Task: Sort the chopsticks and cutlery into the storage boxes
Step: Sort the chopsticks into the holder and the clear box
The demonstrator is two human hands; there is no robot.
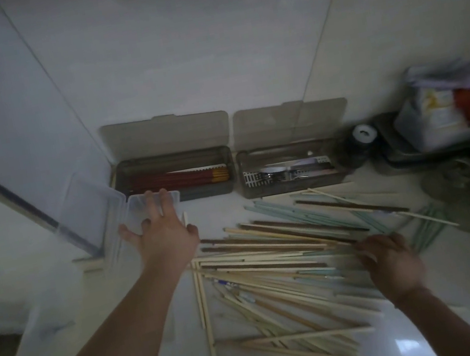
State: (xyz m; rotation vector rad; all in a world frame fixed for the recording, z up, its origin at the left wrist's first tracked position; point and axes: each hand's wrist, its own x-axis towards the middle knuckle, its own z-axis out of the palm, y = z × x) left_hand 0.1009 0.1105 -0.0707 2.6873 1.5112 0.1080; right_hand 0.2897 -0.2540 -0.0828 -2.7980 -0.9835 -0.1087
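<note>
Head view: left hand (163, 232) spread on clear box (151, 206); right hand (391, 263) fingers curled over chopsticks (274, 265).

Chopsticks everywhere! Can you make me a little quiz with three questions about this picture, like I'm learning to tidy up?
1. True or false: the dark box by the wall holds red chopsticks.
2. What is the left hand reaching onto?
A. a clear plastic box
B. a spoon
C. a cup
3. Fill in: the right hand is down on the pile of loose ______ on the counter.

Key
1. True. They lie lengthwise in the box, whose lid is open.
2. A. Its fingers are spread on the clear plastic box.
3. Chopsticks. The picture is too blurry to tell if the hand grips any.
</note>
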